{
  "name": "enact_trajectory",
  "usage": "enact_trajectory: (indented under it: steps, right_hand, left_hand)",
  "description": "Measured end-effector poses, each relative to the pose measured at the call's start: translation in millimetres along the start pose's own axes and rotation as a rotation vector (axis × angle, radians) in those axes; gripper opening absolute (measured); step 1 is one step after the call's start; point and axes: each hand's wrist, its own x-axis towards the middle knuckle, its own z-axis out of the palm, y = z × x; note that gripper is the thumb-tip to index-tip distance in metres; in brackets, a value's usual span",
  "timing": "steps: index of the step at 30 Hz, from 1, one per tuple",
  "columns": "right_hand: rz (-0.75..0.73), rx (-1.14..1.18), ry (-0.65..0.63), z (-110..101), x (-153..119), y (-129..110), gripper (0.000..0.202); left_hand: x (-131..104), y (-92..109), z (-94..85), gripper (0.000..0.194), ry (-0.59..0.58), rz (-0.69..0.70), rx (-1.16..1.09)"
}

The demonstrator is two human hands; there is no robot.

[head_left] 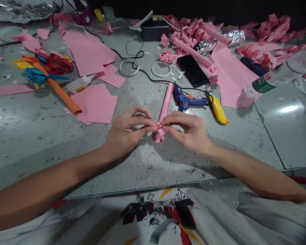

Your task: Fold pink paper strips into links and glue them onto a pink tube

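A rolled pink paper tube (166, 102) points away from me near the middle of the table, with a small ruffled pink paper flower (159, 135) at its near end. My left hand (130, 131) pinches the flower's left side between thumb and fingertips. From the right, my right hand (187, 131) pinches the same piece where flower and tube meet. The fingertips of both hands almost touch. Just beyond my right hand lies a blue glue gun (191, 101), and a yellow crinkled packet (218, 110) rests right of it.
Pink paper sheets (88, 51) and an orange tube with coloured paper flowers (60, 92) lie left. Two white rings (129, 68), a black phone (193, 70), a dark box (155, 30) and crumpled pink paper (191, 29) sit farther back. A plastic bottle (277, 76) lies right.
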Motion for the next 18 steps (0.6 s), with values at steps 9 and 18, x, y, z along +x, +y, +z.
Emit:
enact_trajectory:
  steps: [9,18]
  right_hand:
    - [-0.042,-0.091,-0.033,-1.0,1.4,-2.4,0.009]
    - [-0.029,-0.055,-0.056,1.4,0.0,-0.5,0.011]
  left_hand:
    - [0.5,0.6,-1.5,0.007,-0.05,-0.028,-0.007]
    - [0.7,5.9,0.7,0.006,-0.079,-0.085,-0.13]
